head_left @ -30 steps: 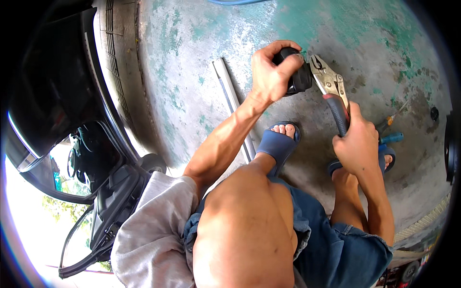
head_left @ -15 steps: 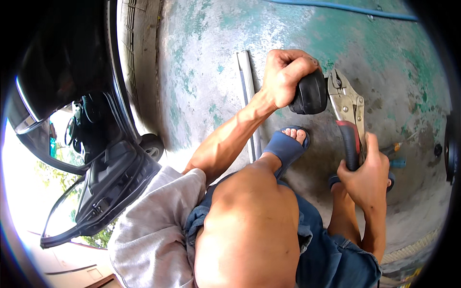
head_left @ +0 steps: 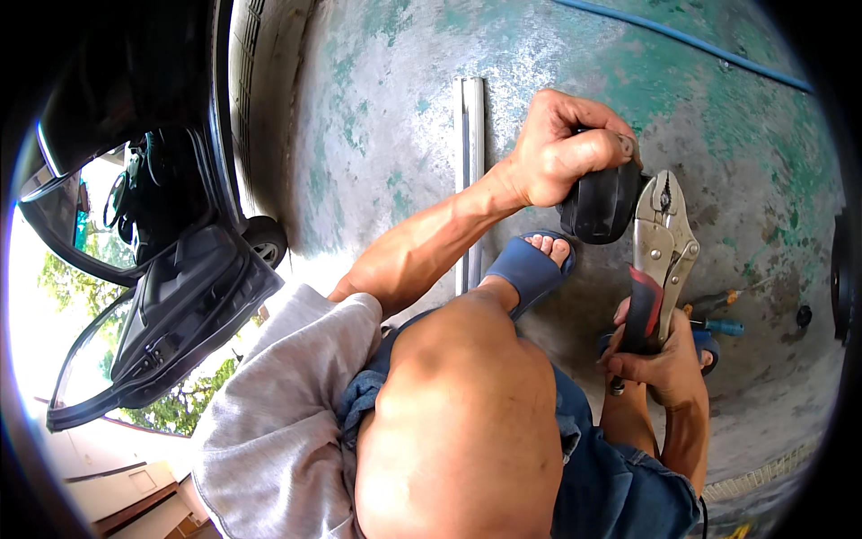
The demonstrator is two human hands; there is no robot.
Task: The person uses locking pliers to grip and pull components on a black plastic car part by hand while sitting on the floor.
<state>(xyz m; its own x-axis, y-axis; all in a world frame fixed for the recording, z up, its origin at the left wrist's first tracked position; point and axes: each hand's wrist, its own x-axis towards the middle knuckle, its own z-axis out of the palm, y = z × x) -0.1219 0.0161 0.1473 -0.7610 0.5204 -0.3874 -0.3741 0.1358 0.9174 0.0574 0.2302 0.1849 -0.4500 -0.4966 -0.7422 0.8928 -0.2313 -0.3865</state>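
Observation:
My left hand is closed round a black, rounded part at the upper middle right. Beside it are the locking pliers, metal with a black-and-red grip, jaws upward against the part's right side. I cannot make out whether they clamp anything. My right hand is wrapped round the lower end of their handles, low on the right.
A long metal rail lies behind my left forearm. A blue hose crosses the floor above. A teal-handled tool, an orange-handled screwdriver and a small black cap lie right. A dark car with an open door stands left.
Both hands have moved down in the picture with the black part and pliers. The pliers stand more upright, and my right hand's fingers are wrapped differently round the handle ends.

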